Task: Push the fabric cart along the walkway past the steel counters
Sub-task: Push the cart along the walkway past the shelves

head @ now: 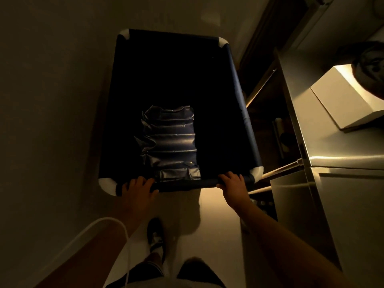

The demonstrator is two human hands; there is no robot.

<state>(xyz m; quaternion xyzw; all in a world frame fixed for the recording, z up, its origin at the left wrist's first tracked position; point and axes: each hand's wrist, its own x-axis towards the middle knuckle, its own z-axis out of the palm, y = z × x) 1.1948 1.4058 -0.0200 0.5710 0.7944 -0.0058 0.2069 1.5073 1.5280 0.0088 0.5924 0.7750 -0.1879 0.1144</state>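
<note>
The fabric cart (234, 84) is a deep navy cloth bin with white corner pieces, standing right in front of me on the pale floor. Its inside is dark, with a crumpled patch of shiny blue fabric (170, 140) on the near wall. My left hand (138, 187) grips the near rim bar at its left end. My right hand (232, 182) grips the same bar near the right corner. The steel counter (342, 163) runs along the right, close to the cart's right side.
A white box (342, 100) lies on the steel counter, with a dark round object (372, 67) beyond it. Shelves and wooden rails (278, 169) show under the counter. A plain wall (52, 100) stands on the left. My shoe (155, 235) is on the floor behind the cart.
</note>
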